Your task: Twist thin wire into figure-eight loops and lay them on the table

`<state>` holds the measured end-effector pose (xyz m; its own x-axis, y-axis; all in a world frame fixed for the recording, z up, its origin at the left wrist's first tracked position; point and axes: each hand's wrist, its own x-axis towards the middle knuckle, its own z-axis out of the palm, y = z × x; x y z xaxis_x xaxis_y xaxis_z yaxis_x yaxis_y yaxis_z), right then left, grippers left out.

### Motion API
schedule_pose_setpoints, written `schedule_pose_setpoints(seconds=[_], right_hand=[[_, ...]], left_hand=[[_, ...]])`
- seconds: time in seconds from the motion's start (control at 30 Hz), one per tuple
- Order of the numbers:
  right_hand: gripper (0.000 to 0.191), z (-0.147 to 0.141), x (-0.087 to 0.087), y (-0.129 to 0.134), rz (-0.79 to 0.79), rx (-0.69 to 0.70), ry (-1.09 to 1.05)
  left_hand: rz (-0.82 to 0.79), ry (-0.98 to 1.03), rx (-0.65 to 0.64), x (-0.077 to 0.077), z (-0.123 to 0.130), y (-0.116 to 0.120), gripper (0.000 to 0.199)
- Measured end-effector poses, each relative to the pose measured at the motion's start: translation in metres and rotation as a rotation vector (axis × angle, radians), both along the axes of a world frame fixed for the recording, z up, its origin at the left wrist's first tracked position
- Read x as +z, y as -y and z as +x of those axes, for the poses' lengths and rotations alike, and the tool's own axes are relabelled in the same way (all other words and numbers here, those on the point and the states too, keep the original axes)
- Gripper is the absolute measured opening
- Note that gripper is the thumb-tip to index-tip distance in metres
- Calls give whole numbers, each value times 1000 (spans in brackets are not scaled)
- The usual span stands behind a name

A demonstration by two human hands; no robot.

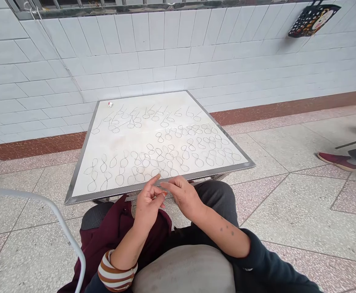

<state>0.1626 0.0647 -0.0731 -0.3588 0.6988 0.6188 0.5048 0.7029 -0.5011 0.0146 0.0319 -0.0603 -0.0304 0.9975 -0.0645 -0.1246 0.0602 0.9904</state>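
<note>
My left hand (150, 200) and my right hand (182, 195) meet over my lap, just past the front edge of the table. Thumb and fingers of the left hand are pinched together, and a thin dark wire seems to run between the two hands; its shape is too fine to make out. The right hand's fingers are bent in close to the left fingertips. On the white table (104, 140) lie many thin wire pieces: figure-eight loops (156, 152) across the near and right part, and single loops with a straight tail (147, 114) farther back.
A small white and red item (110, 104) sits at the table's far left corner. A tiled wall (153, 65) stands behind the table. A dotted bag (314, 20) hangs there at right. A grey curved tube (58, 219) rises at left. Another person's red shoe (338, 160) shows at far right.
</note>
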Motion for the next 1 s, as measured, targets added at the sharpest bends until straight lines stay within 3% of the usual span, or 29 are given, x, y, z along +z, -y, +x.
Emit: schedule_pose_setpoints(seconds=[0.23,0.5,0.87,1.0], right_hand=[[27,-5,-2,2,-249,30,-287],[33,-7,-7,3,-56,56,-200],[33,-8,-9,2,-59,0,-123],[31,-7,-5,4,-17,-44,42]], left_hand=[[-20,116,19,3,0,-1,59],[-7,29,2,3,-1,-2,61],[-45,12,4,4,2,-3,64],[-51,-12,-26,2,2,-3,62]])
